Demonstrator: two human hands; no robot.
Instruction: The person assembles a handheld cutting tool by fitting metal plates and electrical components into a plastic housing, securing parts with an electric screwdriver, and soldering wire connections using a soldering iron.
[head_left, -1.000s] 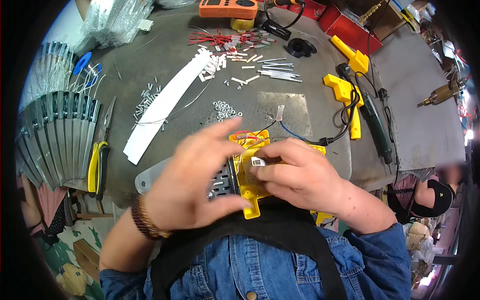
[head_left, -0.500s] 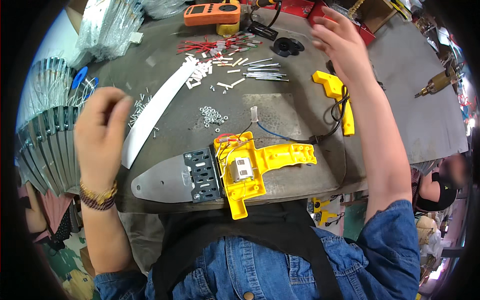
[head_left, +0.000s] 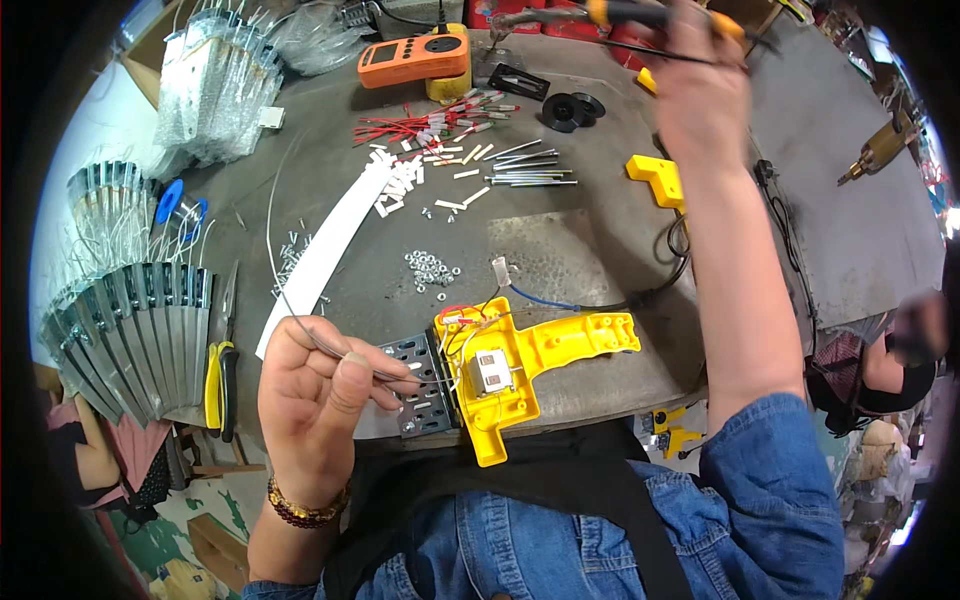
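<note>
A thin grey wire, seemingly solder (head_left: 274, 250), is pinched between the thumb and fingers of my left hand (head_left: 325, 400). It arcs up behind the hand, and its other end reaches toward the yellow housing. That open yellow housing (head_left: 490, 430) lies at the near table edge, with a pale boxy part (head_left: 492, 371) and thin wires inside. A slotted dark metal plate (head_left: 410, 350) joins its left side, partly hidden by my left hand. At the far right, my right hand (head_left: 705, 90), blurred, grips a soldering iron (head_left: 640, 14) with an orange and black handle.
Metal nuts (head_left: 430, 268), long screws (head_left: 530, 180), white sleeves (head_left: 400, 180) and red-wired parts (head_left: 420, 125) lie mid-table. A white strip (head_left: 320, 250) sits left of them. Pliers (head_left: 220, 390) and fanned metal blades (head_left: 130, 340) are leftmost; an orange meter (head_left: 410, 58) stands behind.
My left hand has moved right and nearer, and now holds the thin wire beside the housing. My right hand has taken hold of the soldering iron. The view has shifted slightly.
</note>
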